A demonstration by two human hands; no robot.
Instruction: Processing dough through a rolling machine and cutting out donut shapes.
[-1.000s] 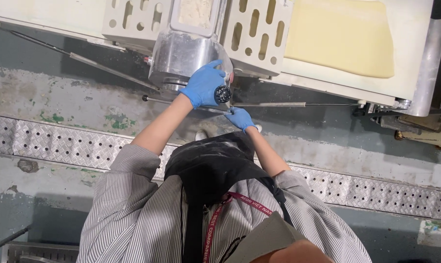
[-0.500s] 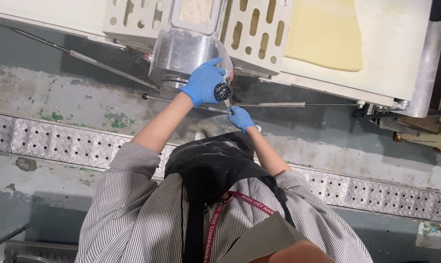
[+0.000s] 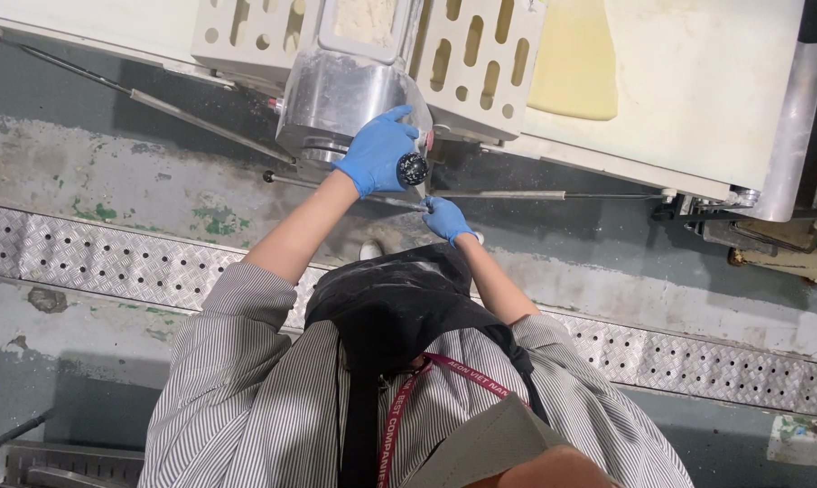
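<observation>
Head view: dough sheeter
Left hand (image 3: 377, 151): fingers grasping black knob (image 3: 413, 169)
Right hand (image 3: 447, 218): fingers clenched round metal rod (image 3: 494, 194)
Tip: turn knob slowly, steady rod

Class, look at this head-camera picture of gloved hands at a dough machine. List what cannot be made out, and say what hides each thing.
- Left hand on the black knob: its glove covers most of the knob, so the grip is unclear.
- Right hand at the thin metal rod: too small to tell whether the fingers close around it.
- Yellow dough sheet: cut off by the top edge.
- Floor below: hidden by the person's body.
</observation>
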